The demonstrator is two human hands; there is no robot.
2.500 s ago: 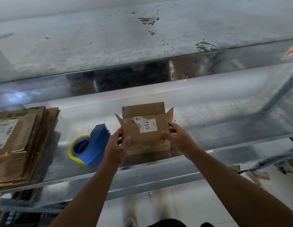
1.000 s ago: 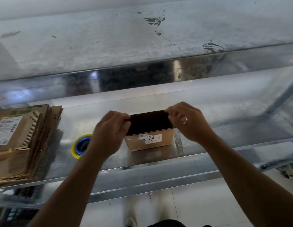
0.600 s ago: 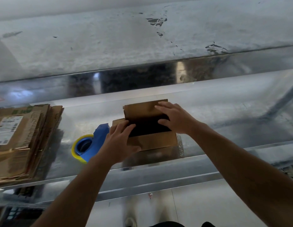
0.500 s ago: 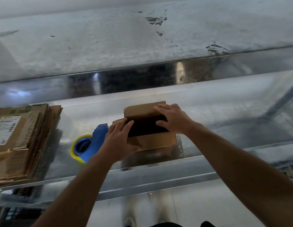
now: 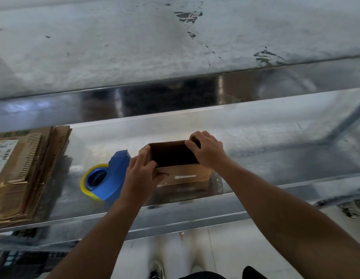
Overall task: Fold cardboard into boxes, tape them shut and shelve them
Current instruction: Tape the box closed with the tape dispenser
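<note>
Small brown cardboard box [image 5: 183, 176] on shiny metal shelf [image 5: 275, 148], erected but open-topped — left hand [image 5: 141, 174] clamped on its left wall, right hand [image 5: 207, 152] curled over its far-right rim — blue-and-yellow tape dispenser [image 5: 112, 178] just beside, untouched; closing, taping, shelving apparently outstanding.

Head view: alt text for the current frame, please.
Two hands hold a small open-topped cardboard box on a metal shelf, the left hand gripping its near-left corner, the right hand its far-right rim. A blue tape dispenser lies just left of it, with flattened cardboard stacked further left.
</note>
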